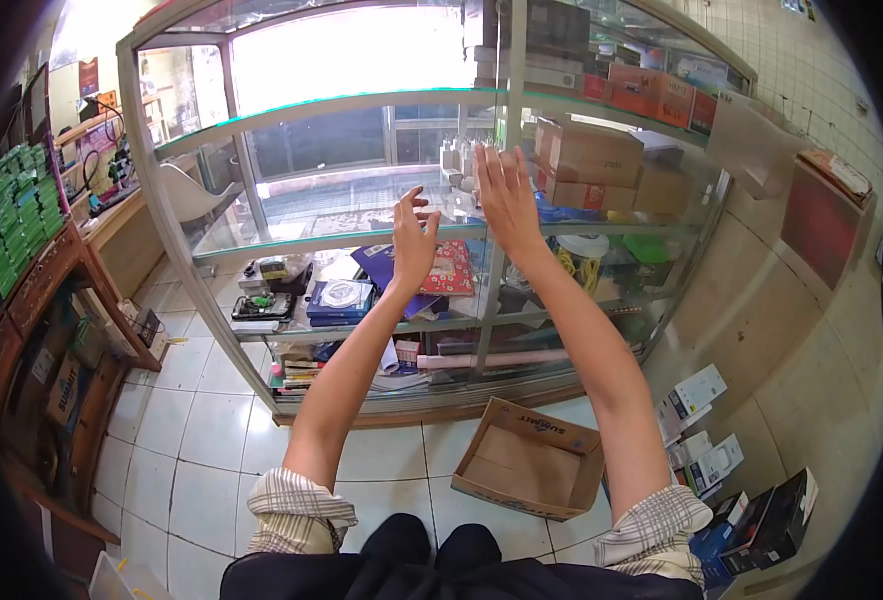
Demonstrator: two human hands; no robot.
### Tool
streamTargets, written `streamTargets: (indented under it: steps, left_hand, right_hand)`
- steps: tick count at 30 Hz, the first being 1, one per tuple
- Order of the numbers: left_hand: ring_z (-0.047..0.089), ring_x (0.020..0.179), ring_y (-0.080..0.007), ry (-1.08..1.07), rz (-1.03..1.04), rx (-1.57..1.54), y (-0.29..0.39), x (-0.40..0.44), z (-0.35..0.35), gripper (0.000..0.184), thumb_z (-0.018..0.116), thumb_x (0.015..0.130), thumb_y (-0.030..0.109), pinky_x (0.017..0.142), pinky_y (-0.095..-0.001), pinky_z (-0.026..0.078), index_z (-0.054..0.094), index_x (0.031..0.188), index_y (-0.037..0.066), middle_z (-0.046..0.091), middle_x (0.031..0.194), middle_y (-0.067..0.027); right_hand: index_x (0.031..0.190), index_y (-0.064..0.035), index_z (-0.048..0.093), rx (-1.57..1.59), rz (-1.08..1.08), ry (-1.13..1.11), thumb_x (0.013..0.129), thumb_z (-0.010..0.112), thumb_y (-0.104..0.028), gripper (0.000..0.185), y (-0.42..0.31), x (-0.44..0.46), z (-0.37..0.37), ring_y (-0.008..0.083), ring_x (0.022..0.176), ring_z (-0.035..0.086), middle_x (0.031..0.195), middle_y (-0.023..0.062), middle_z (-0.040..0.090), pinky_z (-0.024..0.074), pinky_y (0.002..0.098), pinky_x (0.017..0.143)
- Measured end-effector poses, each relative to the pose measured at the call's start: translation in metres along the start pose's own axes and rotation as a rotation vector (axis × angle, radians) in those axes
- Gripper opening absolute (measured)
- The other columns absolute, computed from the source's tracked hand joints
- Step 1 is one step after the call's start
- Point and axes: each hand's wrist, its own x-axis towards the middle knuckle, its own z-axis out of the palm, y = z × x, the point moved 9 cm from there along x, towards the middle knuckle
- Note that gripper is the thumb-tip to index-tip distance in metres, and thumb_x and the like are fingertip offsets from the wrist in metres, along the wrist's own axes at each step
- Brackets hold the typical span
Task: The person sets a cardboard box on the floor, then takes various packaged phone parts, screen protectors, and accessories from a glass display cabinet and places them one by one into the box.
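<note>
Both my arms reach forward to a glass display cabinet (pixel 351 240). My left hand (pixel 416 238) is raised at the middle shelf, its fingers loosely bent and apart, with nothing in it. Beside it, my right hand (pixel 508 200) points upward with fingers stretched out, in front of small white items (pixel 458 160) on that shelf. I cannot tell whether its fingertips touch them. To the right of that hand sit brown cardboard boxes (pixel 591 152). Under my left hand, a red patterned book or packet (pixel 449 268) and a purple item (pixel 376 265) lie on the lower shelf.
An open cardboard box (pixel 531 460) stands on the tiled floor below my right arm. Small boxes (pixel 696 395) line the right wall, with a black box (pixel 771 520) nearer me. Green packs (pixel 19 215) are stacked on a wooden cabinet (pixel 36 300) at left.
</note>
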Motion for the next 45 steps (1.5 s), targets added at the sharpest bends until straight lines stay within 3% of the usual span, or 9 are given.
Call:
streamTargets:
  steps: [4,11,17,19,35,41,43,45]
  left_hand:
    - [0.061,0.077,-0.0198,-0.063,-0.001,-0.003,-0.014,0.007,0.007,0.027,0.050,0.083,0.008,0.069,-0.0310,0.049,0.049,0.110,0.003,0.061,0.088,-0.0140]
    - [0.060,0.066,-0.0165,-0.105,-0.053,-0.178,-0.025,0.012,0.006,0.016,0.051,0.081,0.004,0.060,-0.0291,0.048,0.054,0.097,0.001,0.060,0.077,-0.0105]
    - [0.061,0.071,-0.0169,-0.159,-0.082,-0.206,-0.032,0.012,-0.011,0.019,0.052,0.081,0.006,0.063,-0.0282,0.049,0.054,0.099,0.002,0.061,0.080,-0.0104]
    - [0.063,0.076,-0.0175,-0.191,-0.090,-0.200,-0.035,0.015,-0.016,0.021,0.052,0.083,0.009,0.066,-0.0275,0.050,0.054,0.102,0.002,0.062,0.084,-0.0110]
    - [0.062,0.072,-0.0158,-0.192,-0.060,-0.205,-0.028,0.015,-0.014,0.020,0.053,0.083,0.008,0.064,-0.0273,0.049,0.055,0.102,0.002,0.062,0.081,-0.0096]
    - [0.063,0.078,-0.0175,-0.261,-0.089,-0.244,-0.032,0.015,-0.010,0.022,0.053,0.083,0.008,0.069,-0.0279,0.050,0.055,0.104,0.001,0.063,0.088,-0.0117]
    - [0.063,0.078,-0.0174,-0.239,-0.106,-0.393,-0.033,0.014,-0.012,0.025,0.053,0.083,0.007,0.070,-0.0278,0.050,0.055,0.107,0.002,0.063,0.090,-0.0120]
    - [0.063,0.080,-0.0175,-0.233,-0.055,-0.333,-0.040,0.017,-0.017,0.026,0.053,0.082,0.007,0.071,-0.0278,0.050,0.055,0.107,0.003,0.063,0.092,-0.0120]
  right_hand:
    - [0.113,0.0001,0.050,-0.161,-0.115,-0.023,0.073,0.049,-0.012,0.042,-0.004,0.003,-0.004,0.0218,0.110,0.041,0.109,0.0093,0.048,0.0204,0.0435,0.107]
    - [0.112,-0.0001,0.051,-0.164,-0.114,-0.004,0.073,0.049,-0.012,0.040,-0.009,0.001,-0.001,0.0235,0.109,0.042,0.110,0.0092,0.049,0.0274,0.0388,0.103]
    - [0.119,0.0021,0.045,-0.047,-0.056,0.006,0.074,0.049,-0.010,0.046,-0.022,0.003,0.004,0.0246,0.109,0.041,0.110,0.0104,0.047,0.0343,0.0337,0.094]
    - [0.121,0.0007,0.040,0.000,-0.019,-0.016,0.069,0.062,-0.013,0.058,-0.024,0.005,0.008,0.0262,0.107,0.041,0.112,0.0119,0.045,0.0357,0.0336,0.093]
    - [0.126,0.0012,0.034,0.328,0.078,0.007,0.069,0.058,0.008,0.062,-0.019,0.001,0.010,0.0321,0.103,0.044,0.114,0.0188,0.041,0.0385,0.0367,0.089]
    - [0.124,-0.0002,0.038,0.383,0.356,0.010,0.070,0.056,0.010,0.058,-0.027,0.003,0.005,0.0320,0.105,0.042,0.115,0.0182,0.041,0.0376,0.0380,0.089]
    - [0.124,0.0011,0.037,0.460,0.538,0.093,0.072,0.057,0.007,0.056,-0.026,0.002,-0.001,0.0332,0.105,0.040,0.116,0.0182,0.039,0.0344,0.0401,0.091]
    - [0.125,0.0047,0.034,0.454,0.556,0.109,0.075,0.054,0.006,0.054,-0.035,0.001,0.004,0.0344,0.103,0.036,0.117,0.0207,0.035,0.0340,0.0408,0.088]
